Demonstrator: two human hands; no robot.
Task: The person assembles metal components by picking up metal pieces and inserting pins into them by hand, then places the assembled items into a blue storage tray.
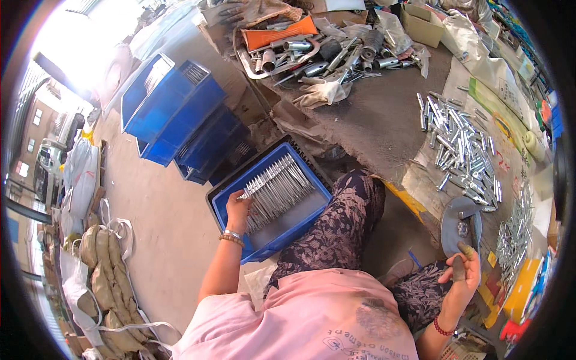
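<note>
A blue plastic bin (287, 231) sits tilted beside my left knee, with a dense row of slim silvery metal bolts (279, 191) inside. My left hand (238, 211) is at the bin's left side, fingers closed around a bright metal bolt at the end of the row. On the right, my right hand (463, 275) is raised with thumb and forefinger apart and the other fingers curled; dark and yellowish covers are on its fingertips. Nothing shows in its grasp. Just beyond it is a round grey plate (451, 231) with a dark bar (475, 231) across its edge.
Stacked blue bins (174, 114) stand at far left. A pile of metal sleeves (459, 144) and another of thin bolts (516, 225) lie on the right of the bench. Farther back are a tray of metal parts (264, 73), a glove (324, 94) and an open carton (422, 25).
</note>
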